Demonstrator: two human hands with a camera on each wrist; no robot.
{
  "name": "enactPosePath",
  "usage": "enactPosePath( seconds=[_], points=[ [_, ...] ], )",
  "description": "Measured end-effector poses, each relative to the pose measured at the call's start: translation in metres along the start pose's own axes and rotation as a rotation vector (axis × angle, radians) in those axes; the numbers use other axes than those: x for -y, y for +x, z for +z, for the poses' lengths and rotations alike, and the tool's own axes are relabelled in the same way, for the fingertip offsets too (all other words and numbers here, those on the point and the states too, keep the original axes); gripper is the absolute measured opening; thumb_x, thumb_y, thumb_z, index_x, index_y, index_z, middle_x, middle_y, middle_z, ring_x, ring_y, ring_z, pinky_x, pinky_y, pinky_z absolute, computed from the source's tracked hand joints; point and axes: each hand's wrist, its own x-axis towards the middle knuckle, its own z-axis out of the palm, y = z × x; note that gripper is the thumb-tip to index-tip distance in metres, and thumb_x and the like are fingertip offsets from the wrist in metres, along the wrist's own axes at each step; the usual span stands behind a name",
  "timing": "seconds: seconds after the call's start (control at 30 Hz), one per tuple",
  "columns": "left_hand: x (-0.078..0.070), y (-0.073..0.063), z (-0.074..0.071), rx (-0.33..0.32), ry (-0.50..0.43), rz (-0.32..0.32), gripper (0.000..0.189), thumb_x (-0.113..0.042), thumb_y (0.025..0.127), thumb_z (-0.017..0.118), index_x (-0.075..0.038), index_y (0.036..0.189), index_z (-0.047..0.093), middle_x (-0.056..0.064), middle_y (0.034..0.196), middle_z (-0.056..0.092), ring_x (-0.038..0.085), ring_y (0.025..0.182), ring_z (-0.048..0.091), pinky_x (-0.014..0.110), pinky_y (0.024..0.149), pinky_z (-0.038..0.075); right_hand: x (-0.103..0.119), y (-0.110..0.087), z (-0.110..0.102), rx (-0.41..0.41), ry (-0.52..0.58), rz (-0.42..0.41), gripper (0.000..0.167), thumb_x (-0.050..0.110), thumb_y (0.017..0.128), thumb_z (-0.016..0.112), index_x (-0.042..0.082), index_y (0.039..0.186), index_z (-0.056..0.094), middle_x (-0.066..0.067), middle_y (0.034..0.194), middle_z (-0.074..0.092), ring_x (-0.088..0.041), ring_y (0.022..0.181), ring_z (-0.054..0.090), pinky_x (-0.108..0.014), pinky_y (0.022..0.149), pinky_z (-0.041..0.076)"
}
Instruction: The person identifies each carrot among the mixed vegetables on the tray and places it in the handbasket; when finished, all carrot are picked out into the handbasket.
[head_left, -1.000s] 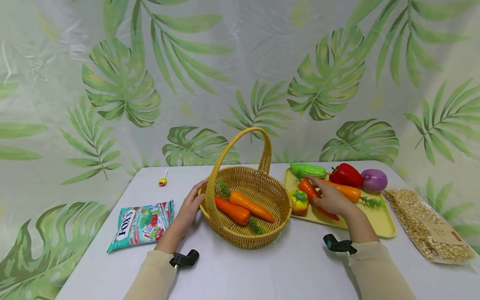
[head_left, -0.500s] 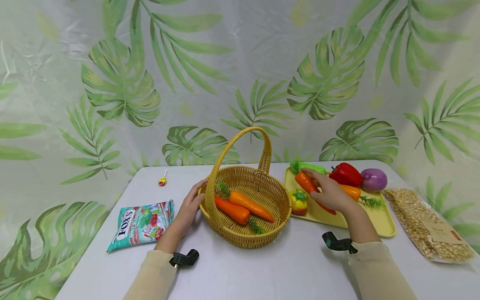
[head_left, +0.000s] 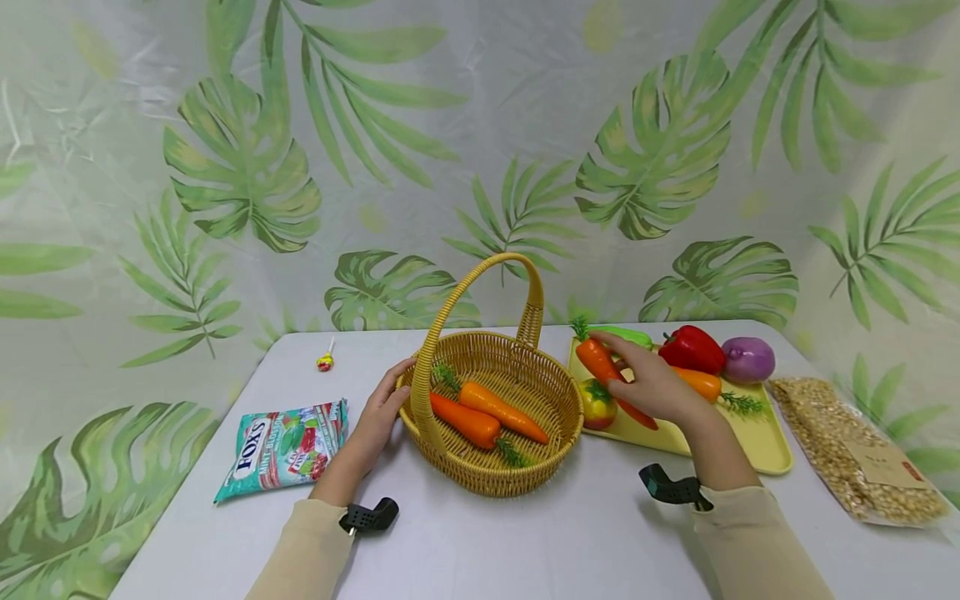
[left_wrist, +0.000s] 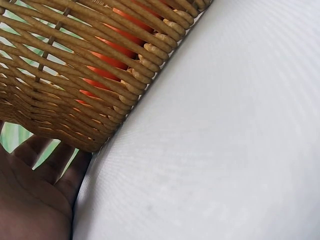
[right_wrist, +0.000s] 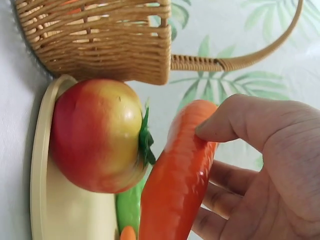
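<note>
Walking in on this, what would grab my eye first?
Probably the tall-handled wicker basket in the middle, with two orange carrots inside. To its right, the right hand holds another carrot over a yellow tray, where a glossy red pepper stands out. On the left lies a teal Fox's bag.

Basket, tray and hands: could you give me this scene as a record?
Left hand: touches the basket
Right hand: holds a reddish carrot above the tray
In basket: two carrots
On tray: tomato, orange carrot, red pepper, green vegetable
Beside pepper: eggplant
Left of basket: lollipop, candy bag
Right of tray: grain bag
</note>
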Motion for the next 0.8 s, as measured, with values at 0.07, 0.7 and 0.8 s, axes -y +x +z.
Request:
enactPosePath(
  seconds=[0.07, 0.7, 0.8],
  points=[
    [0.001, 0.000, 0.000, -0.001, 0.000, 0.000, 0.042, -0.033, 0.107, 0.039, -0.041, 0.148, 0.039, -0.006, 0.163, 0.030, 0.023, 0.156, 0.017, 0.058, 0.125, 0.014, 0.002, 0.001, 0.001, 0.008, 0.012, -0.009, 0.069, 0.006, 0.092, 0.058, 0.019, 0.156, 0.033, -0.017, 0.140, 0.054, -0.038, 0.122, 0.054, -0.042, 0.082, 0.059],
    [0.000, 0.000, 0.000, 0.002, 0.006, 0.001, 0.043, -0.033, 0.107, 0.039, -0.040, 0.149, 0.038, -0.005, 0.163, 0.029, 0.024, 0.156, 0.016, 0.057, 0.125, 0.015, 0.009, 0.004, 0.013, 0.028, -0.025, -0.039, 0.069, 0.012, 0.093, 0.062, 0.017, 0.156, 0.033, -0.014, 0.141, 0.054, -0.036, 0.123, 0.055, -0.047, 0.089, 0.058],
    [-0.001, 0.000, 0.000, 0.000, 0.004, -0.002, 0.043, -0.033, 0.107, 0.039, -0.040, 0.150, 0.038, -0.005, 0.163, 0.029, 0.024, 0.156, 0.017, 0.057, 0.125, 0.015, 0.011, 0.004, 0.013, 0.027, -0.024, -0.040, 0.069, 0.012, 0.093, 0.062, 0.017, 0.156, 0.033, -0.014, 0.141, 0.054, -0.036, 0.123, 0.055, -0.048, 0.090, 0.057]
  ],
)
